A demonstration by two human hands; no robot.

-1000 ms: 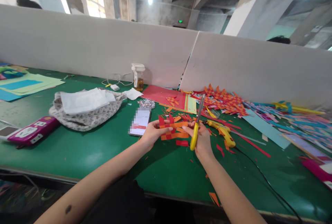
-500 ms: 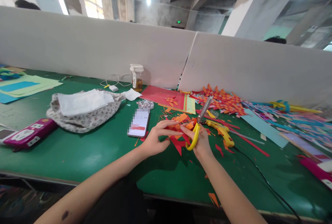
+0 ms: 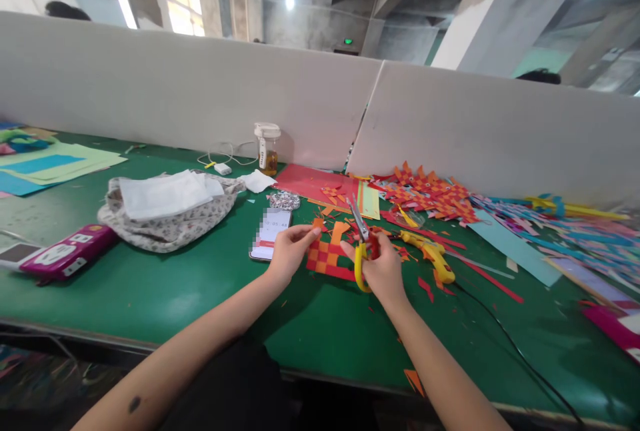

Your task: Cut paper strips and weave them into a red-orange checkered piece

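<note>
A checkered piece of woven red and orange paper (image 3: 326, 259) hangs just above the green table between my hands. My left hand (image 3: 289, 251) is closed, pinching an orange strip at its upper left edge between thumb and fingertips. In my right hand (image 3: 386, 272) are scissors (image 3: 359, 267) with a yellow handle, their blades pointing up and away and slightly apart. The right thumb lies close to the paper's right side; whether it touches is unclear. Orange and red scraps lie around and behind the piece.
A phone (image 3: 271, 234) lies left of the paper. Further left is a cloth bag (image 3: 170, 228) with white tissue on top. Right of my hands rests a yellow glue gun (image 3: 434, 259) with a black cord. Finished-looking woven pieces (image 3: 430, 194) and loose strips (image 3: 545, 231) fill the back right.
My hands have moved apart, and the woven paper now lies spread between them, its checks showing. The scissors have tilted from right-leaning to left-leaning, with the blades parted.
</note>
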